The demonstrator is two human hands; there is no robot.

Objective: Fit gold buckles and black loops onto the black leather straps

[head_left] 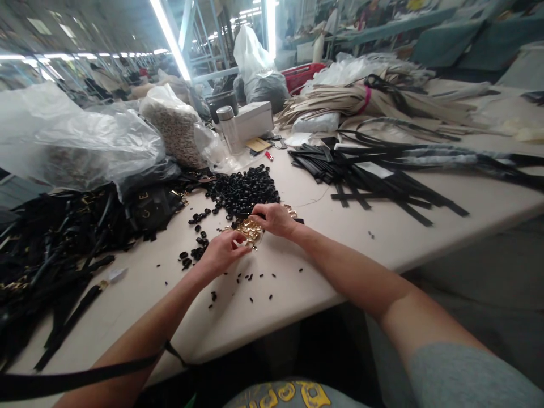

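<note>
My left hand (223, 251) and my right hand (274, 218) meet over a small heap of gold metal buckles (250, 229) on the beige table (340, 249). Both hands have their fingers curled and pinched into the buckles. Just behind the hands lies a pile of black plastic rings (244, 190). Small black bits (250, 277) are scattered on the table in front of the hands. A black strap (85, 377) crosses my left forearm near the bottom edge.
A big heap of black straps with gold fittings (55, 238) fills the left. Clear plastic bags (80, 136) stand behind it. Flat black strips (374, 175) and bundled beige pieces (352, 99) lie at the right. A steel flask (228, 127) and white box (254, 119) stand at the back.
</note>
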